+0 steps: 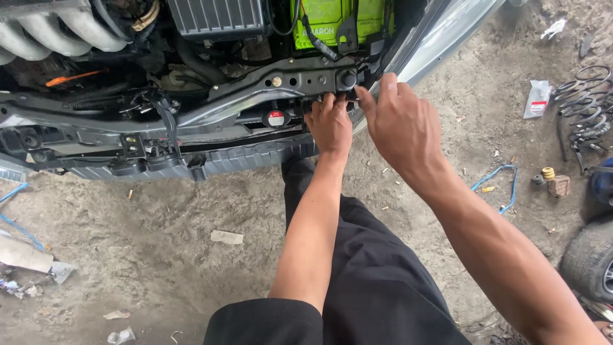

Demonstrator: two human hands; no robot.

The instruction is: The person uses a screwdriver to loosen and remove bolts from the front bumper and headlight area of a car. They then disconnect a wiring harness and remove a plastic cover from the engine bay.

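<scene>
Car front end [191, 160], bumper off, lying across top of frame over a dirt floor [159, 255]. Grey, scuffed, dusty.

Black crossbar [300, 80] running along front of engine bay, above a grey beam [96, 121]. Crossbar is flat stamped metal w/ several round holes, one pale bolt head, and a black rubber stop [347, 78] at its right end. Paint worn, dull. Sitting upper centre of view, just left of grey fender edge [440, 38].

Behind it: green battery [325, 22], black ribbed box [217, 16], silver pipes [57, 32] far left. Round cap w/ red-white label [276, 118] showing below crossbar.

Left hand [330, 124] reaching under crossbar's right end, fingers curled up against underside, tips hidden; can't tell if gripping anything.

Right hand [402, 124] coming in from right, index and thumb pinching together at something small just beside the rubber stop; item itself too small to make out.

Person's black trousers [377, 281] filling lower centre.

Floor bits: coil springs [587, 102] right, tyre [590, 259] lower right, blue cord [504, 182], white packet [537, 99].
</scene>
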